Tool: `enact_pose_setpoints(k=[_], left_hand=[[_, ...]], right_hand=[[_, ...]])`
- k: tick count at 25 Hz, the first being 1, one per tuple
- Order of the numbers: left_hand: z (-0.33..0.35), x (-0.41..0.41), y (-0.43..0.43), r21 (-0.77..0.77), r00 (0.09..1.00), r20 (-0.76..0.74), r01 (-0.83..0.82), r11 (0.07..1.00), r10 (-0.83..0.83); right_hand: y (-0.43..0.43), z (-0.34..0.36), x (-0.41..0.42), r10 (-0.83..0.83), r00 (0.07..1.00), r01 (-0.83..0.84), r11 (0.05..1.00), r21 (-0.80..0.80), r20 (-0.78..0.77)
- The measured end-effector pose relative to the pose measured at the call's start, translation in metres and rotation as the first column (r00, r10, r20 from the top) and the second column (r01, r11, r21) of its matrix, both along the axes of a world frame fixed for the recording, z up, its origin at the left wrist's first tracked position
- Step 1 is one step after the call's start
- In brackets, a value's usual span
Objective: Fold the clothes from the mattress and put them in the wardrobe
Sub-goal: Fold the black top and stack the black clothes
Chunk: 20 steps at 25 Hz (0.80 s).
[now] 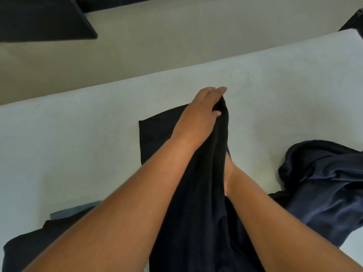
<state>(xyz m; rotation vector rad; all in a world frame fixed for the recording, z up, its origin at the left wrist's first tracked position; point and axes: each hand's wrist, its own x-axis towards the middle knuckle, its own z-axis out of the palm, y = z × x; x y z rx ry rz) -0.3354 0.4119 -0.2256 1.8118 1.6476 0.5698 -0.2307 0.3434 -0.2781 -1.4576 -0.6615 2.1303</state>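
A black garment (196,193) lies lengthwise down the middle of the white mattress (78,144). My left hand (204,108) grips its far end, thumb and fingers pinching a bunched fold lifted off the mattress. My right hand (228,173) reaches under the raised fabric, and the cloth hides most of it. A flat part of the garment (155,134) rests on the mattress left of my left wrist. The wardrobe is not in view.
A crumpled navy garment (324,185) lies on the mattress at the right. Another dark piece of cloth (39,244) with a grey-blue strip sits at the lower left. Beyond the mattress edge is beige floor (157,36), with dark furniture (43,18) at the top left.
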Motion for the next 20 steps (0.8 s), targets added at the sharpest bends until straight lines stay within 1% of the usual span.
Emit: enact_pose_setpoints(k=[1, 2, 3, 4, 5, 6, 7, 8, 9, 10, 11, 12, 13, 15, 16, 17, 18, 20], left_hand=[[-0.010, -0.001, -0.005, -0.049, 1.000, 0.013, 0.016, 0.999, -0.015], [-0.021, -0.004, -0.013, -0.073, 1.000, -0.002, 0.004, 0.997, -0.004], [-0.033, -0.010, -0.025, -0.071, 0.998, -0.052, -0.040, 0.997, 0.036], [-0.045, -0.016, -0.041, -0.048, 0.986, -0.131, -0.106, 0.993, 0.099], [-0.056, -0.021, -0.061, -0.020, 0.961, -0.219, -0.175, 0.984, 0.166], [-0.065, -0.024, -0.083, 0.009, 0.930, -0.295, -0.226, 0.974, 0.219], [-0.072, -0.023, -0.107, 0.036, 0.902, -0.354, -0.250, 0.967, 0.247], [-0.077, -0.021, -0.130, 0.068, 0.880, -0.402, -0.247, 0.967, 0.253], [-0.081, -0.015, -0.153, 0.100, 0.863, -0.442, -0.223, 0.970, 0.244], [-0.084, -0.008, -0.175, 0.126, 0.858, -0.462, -0.188, 0.974, 0.225], [-0.086, 0.000, -0.194, 0.148, 0.864, -0.462, -0.147, 0.978, 0.200], [-0.087, 0.010, -0.210, 0.159, 0.879, -0.441, -0.124, 0.980, 0.183], [-0.088, 0.019, -0.223, 0.150, 0.898, -0.404, -0.126, 0.981, 0.177], [-0.090, 0.034, -0.234, 0.073, 0.935, -0.290, -0.193, 0.978, 0.206], [-0.089, 0.039, -0.233, 0.034, 0.945, -0.237, -0.222, 0.974, 0.224], [-0.088, 0.044, -0.227, 0.013, 0.949, -0.213, -0.234, 0.972, 0.232], [-0.087, 0.048, -0.217, 0.014, 0.949, -0.221, -0.228, 0.974, 0.225], [-0.086, 0.055, -0.183, 0.035, 0.940, -0.292, -0.174, 0.984, 0.177]], right_hand=[[0.004, -0.005, 0.010, -0.083, 0.983, 0.072, 0.995, -0.073, -0.162], [0.005, -0.003, 0.020, -0.157, 0.950, 0.115, 0.980, -0.163, -0.271], [0.008, -0.004, 0.029, -0.169, 0.926, 0.107, 0.975, -0.195, -0.338], [0.011, -0.006, 0.034, -0.125, 0.927, 0.058, 0.979, -0.196, -0.353], [0.012, -0.011, 0.035, -0.075, 0.958, 0.030, 0.986, -0.162, -0.278], [0.016, -0.013, 0.033, -0.032, 0.992, 0.019, 0.995, -0.102, -0.122], [0.020, -0.015, 0.031, -0.030, 0.998, 0.033, 0.999, -0.039, 0.061], [0.021, -0.015, 0.030, -0.048, 0.979, 0.043, 0.999, 0.031, 0.197], [0.021, -0.015, 0.030, -0.080, 0.958, 0.062, 0.995, 0.073, 0.274], [0.022, -0.013, 0.030, -0.112, 0.944, 0.093, 0.993, 0.076, 0.309], [0.018, -0.010, 0.033, -0.111, 0.938, 0.098, 0.994, 0.055, 0.327], [0.006, -0.007, 0.040, -0.065, 0.938, 0.059, 0.998, 0.027, 0.342], [-0.011, -0.002, 0.047, 0.018, 0.931, -0.017, 1.000, -0.006, 0.365], [-0.053, 0.005, 0.063, 0.163, 0.889, -0.145, 0.987, -0.076, 0.428], [-0.077, 0.007, 0.071, 0.223, 0.851, -0.208, 0.974, -0.084, 0.475], [-0.100, 0.006, 0.079, 0.292, 0.793, -0.301, 0.951, -0.072, 0.535], [-0.120, 0.005, 0.086, 0.360, 0.715, -0.404, 0.912, -0.065, 0.599], [-0.151, 0.007, 0.094, 0.454, 0.531, -0.580, 0.810, -0.084, 0.716]])
